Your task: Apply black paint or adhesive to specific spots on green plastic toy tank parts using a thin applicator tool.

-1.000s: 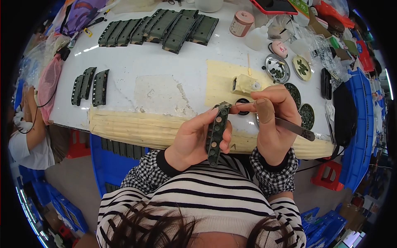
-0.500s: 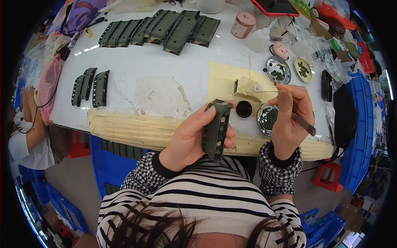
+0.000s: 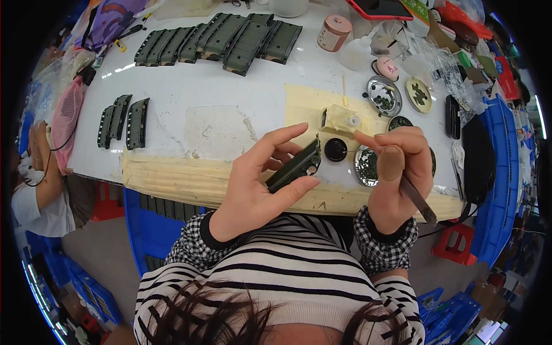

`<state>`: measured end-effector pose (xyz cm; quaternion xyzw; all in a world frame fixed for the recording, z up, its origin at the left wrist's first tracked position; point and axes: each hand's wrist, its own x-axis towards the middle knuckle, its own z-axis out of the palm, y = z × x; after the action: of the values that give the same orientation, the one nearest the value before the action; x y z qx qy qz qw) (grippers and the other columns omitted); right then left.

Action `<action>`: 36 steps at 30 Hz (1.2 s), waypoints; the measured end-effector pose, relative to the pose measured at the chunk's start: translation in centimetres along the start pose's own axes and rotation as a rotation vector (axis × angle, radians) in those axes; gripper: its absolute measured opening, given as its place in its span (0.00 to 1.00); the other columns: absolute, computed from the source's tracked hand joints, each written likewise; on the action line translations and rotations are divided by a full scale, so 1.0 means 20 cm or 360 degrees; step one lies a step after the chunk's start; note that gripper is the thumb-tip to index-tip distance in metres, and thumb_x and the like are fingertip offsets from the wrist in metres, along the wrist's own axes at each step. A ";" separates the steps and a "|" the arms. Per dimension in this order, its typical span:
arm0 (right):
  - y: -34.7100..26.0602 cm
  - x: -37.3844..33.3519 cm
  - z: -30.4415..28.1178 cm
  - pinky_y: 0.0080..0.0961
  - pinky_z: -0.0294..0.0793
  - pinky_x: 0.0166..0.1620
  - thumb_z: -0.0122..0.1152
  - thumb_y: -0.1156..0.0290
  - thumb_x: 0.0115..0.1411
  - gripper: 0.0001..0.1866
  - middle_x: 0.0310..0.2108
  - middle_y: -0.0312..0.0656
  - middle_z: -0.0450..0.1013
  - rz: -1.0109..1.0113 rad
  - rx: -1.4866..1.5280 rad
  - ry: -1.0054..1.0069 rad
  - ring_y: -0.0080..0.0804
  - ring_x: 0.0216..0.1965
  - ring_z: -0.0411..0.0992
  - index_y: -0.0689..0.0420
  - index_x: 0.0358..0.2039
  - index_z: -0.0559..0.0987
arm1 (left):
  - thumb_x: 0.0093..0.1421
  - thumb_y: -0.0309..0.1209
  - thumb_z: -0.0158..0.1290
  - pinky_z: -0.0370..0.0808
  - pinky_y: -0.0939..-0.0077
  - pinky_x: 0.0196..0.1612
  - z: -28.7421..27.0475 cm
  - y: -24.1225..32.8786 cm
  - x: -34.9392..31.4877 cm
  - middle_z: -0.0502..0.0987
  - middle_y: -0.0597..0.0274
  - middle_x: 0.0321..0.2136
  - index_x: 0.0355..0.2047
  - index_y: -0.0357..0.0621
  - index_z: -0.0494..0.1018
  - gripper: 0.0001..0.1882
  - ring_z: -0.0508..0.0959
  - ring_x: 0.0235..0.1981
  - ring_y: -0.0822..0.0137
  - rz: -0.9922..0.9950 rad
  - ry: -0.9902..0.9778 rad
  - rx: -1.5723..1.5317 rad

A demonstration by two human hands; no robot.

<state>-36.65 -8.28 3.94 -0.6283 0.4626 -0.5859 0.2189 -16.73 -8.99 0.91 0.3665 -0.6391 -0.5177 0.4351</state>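
My left hand (image 3: 244,192) is closed around a dark green, strip-like moulded piece (image 3: 294,168), tilted with its studded edge facing right. The thumb presses its lower edge while the fingers reach over the far side. In my right hand (image 3: 402,158), pinched between thumb and fingers, is a slim tool with a flat dark metal end (image 3: 420,202); its kind is unclear. Its thin tip points left near a small round black pot (image 3: 336,149). A brownish wrap covers the right thumb. Beside that hand stands a metal dish of small green parts (image 3: 365,165).
Several green pieces (image 3: 241,43) lie at the back, a smaller group (image 3: 137,123) at left. A tape-wrapped block (image 3: 342,119) stands behind the pot. Another metal dish (image 3: 384,95), a cream dish (image 3: 418,95) and a pink tin (image 3: 333,33) sit back right. Blue crates (image 3: 133,221) are below the table.
The green piece has turned from nearly upright to slanting, and my left fingers have spread further over it. My right hand has shifted slightly left and lower, bringing the tool's tip down toward the black pot.
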 end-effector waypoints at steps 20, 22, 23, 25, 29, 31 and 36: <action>0.01 -0.03 0.06 0.20 0.75 0.42 0.49 0.73 0.68 0.08 0.34 0.40 0.67 0.0317 0.0552 -0.0280 0.28 0.38 0.77 0.65 0.40 0.69 | 0.51 0.28 0.64 0.74 0.78 0.35 0.03 -0.01 -0.02 0.78 0.55 0.34 0.58 0.39 0.64 0.34 0.78 0.32 0.70 0.0072 0.0053 0.0052; 0.02 -0.02 0.06 0.19 0.75 0.40 0.48 0.73 0.68 0.07 0.34 0.40 0.68 0.0292 0.0590 -0.0162 0.26 0.36 0.77 0.65 0.39 0.69 | 0.52 0.28 0.64 0.74 0.78 0.37 0.03 -0.01 -0.02 0.78 0.55 0.35 0.58 0.39 0.64 0.34 0.78 0.34 0.70 0.0055 0.0041 0.0027; 0.03 -0.01 0.07 0.18 0.75 0.39 0.48 0.74 0.68 0.07 0.34 0.39 0.68 0.0280 0.0608 -0.0103 0.25 0.35 0.77 0.65 0.39 0.69 | 0.52 0.28 0.63 0.74 0.78 0.39 0.02 -0.01 -0.02 0.78 0.54 0.37 0.58 0.39 0.64 0.33 0.78 0.36 0.70 0.0028 0.0024 0.0001; 0.05 0.01 0.03 0.17 0.73 0.36 0.50 0.75 0.67 0.06 0.33 0.39 0.69 0.0156 0.0233 0.0034 0.23 0.33 0.76 0.66 0.38 0.71 | 0.56 0.30 0.61 0.73 0.75 0.45 0.01 -0.02 -0.02 0.76 0.53 0.41 0.59 0.38 0.62 0.32 0.77 0.40 0.68 -0.0035 -0.0045 -0.0175; 0.10 0.08 -0.03 0.19 0.71 0.29 0.58 0.81 0.59 0.03 0.30 0.42 0.70 -0.0125 -0.0715 0.0036 0.27 0.28 0.73 0.63 0.34 0.76 | 0.65 0.39 0.51 0.69 0.65 0.55 -0.02 -0.10 -0.05 0.72 0.45 0.51 0.61 0.33 0.58 0.31 0.74 0.51 0.58 -0.0191 -0.0229 -0.0796; 0.12 0.09 -0.01 0.25 0.70 0.27 0.61 0.82 0.54 0.07 0.30 0.43 0.69 -0.0105 -0.0852 -0.0037 0.35 0.25 0.71 0.60 0.34 0.77 | 0.68 0.45 0.44 0.67 0.58 0.59 -0.03 -0.13 -0.06 0.69 0.36 0.55 0.61 0.30 0.57 0.32 0.71 0.57 0.50 -0.0211 -0.0342 -0.0907; 0.17 0.07 -0.02 0.27 0.68 0.26 0.63 0.77 0.56 0.08 0.29 0.42 0.68 -0.0077 -0.0938 -0.0175 0.35 0.24 0.69 0.59 0.37 0.78 | 0.69 0.44 0.42 0.66 0.57 0.60 -0.03 -0.16 -0.06 0.69 0.37 0.54 0.61 0.31 0.57 0.30 0.71 0.56 0.50 -0.0155 -0.0359 -0.0936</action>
<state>-38.28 -10.89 2.00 -0.7064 0.5850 -0.3967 0.0378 -15.72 -8.73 -2.31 0.1954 -0.4879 -0.7379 0.4234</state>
